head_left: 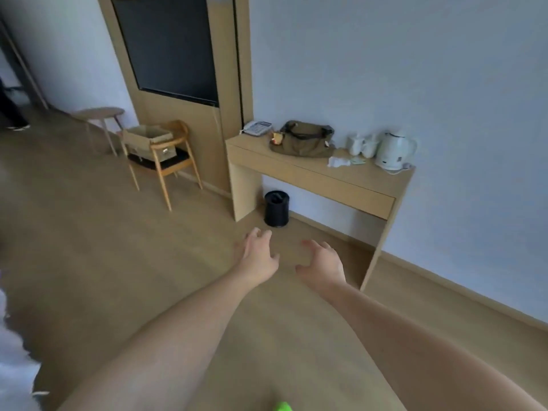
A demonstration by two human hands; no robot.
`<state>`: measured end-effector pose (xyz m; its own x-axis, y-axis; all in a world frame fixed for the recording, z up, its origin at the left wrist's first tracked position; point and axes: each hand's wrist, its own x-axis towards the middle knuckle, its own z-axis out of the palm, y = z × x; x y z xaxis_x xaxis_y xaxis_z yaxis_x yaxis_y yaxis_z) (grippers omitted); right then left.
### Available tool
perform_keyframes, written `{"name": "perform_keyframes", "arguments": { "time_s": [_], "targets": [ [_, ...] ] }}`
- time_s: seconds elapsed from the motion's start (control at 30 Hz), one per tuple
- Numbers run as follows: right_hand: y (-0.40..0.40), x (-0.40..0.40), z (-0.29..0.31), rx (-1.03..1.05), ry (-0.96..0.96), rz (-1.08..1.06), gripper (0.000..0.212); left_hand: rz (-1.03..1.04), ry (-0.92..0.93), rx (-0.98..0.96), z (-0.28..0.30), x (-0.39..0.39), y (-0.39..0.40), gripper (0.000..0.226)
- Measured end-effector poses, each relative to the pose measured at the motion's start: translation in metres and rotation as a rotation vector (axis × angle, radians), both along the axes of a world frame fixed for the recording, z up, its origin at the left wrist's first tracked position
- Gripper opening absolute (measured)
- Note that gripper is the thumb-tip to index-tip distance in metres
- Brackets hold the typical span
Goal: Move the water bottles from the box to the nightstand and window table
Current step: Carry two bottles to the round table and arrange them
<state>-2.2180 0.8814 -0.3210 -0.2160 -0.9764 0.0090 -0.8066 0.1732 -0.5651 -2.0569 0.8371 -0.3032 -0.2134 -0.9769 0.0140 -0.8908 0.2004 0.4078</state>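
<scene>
Two empty hands — left hand (257, 256), right hand (323, 264)

Soft, even daylight filled the room, leaving the pale blue-grey wall (415, 69) dim and cool. A faint shadow pooled under the light wooden counter (311, 176), around the small black round bin (276, 208). The picture was soft overall, with motion blur across the tan wood-look floor (89, 247). Wide-angle distortion tilted and bowed the dark flat wall screen (169, 46); a blown-out white patch (14, 366) glared at the lower left edge.
</scene>
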Motion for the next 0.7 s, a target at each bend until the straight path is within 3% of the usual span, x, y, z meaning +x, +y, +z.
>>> {"name": "perform_keyframes", "arguments": {
  "time_s": [0.23, 0.53, 0.7],
  "targets": [
    [-0.164, 0.074, 0.004, 0.040, -0.085, 0.274, 0.070, 0.249, -0.173, 0.019, 0.023, 0.078, -0.115, 0.066],
    [-0.309, 0.185, 0.010, 0.079, -0.089, 0.489, 0.068, 0.521, -0.152, 0.079, 0.027, 0.171, -0.216, 0.063],
    [-0.384, 0.247, -0.002, 0.090, -0.039, 0.552, 0.068, 0.532, -0.173, 0.069, 0.013, 0.237, -0.292, 0.062]
  ]
}}
